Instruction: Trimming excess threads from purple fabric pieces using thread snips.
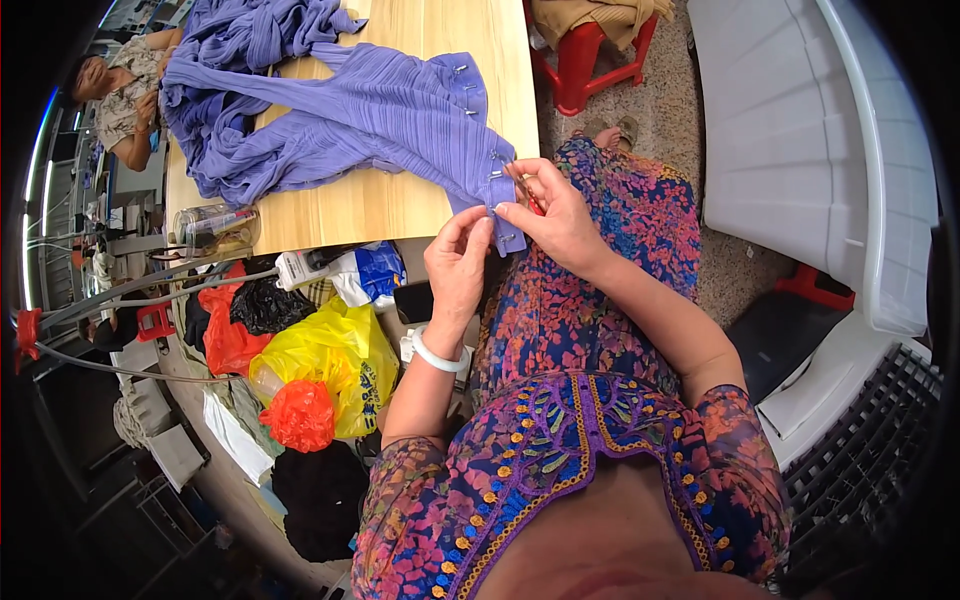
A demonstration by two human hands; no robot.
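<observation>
A large white moulded plastic tub point(790, 130) fills the floor to my right, with a black grated crate point(870, 450) below it. Ahead lies the pale wooden desk point(400, 205), and across it spreads the pleated purple fabric garment point(340, 120), its pinned edge hanging over the near desk corner. To my left, under the desk, bags crowd together: a yellow plastic bag point(335, 355), a red plastic bag point(225, 340) and a small orange crumpled bag point(298, 415). A red plastic stool point(583, 55) stands past the desk, and a clear glass jar point(215, 228) lies on the desk's left edge.

My left hand point(458, 262), wearing a white wristband, pinches the garment's hem from below, fingers narrow. My right hand point(553, 215) closes on that same hem from the side, thumb and forefinger gripping a small red-handled tool point(533, 200) against the cloth.
</observation>
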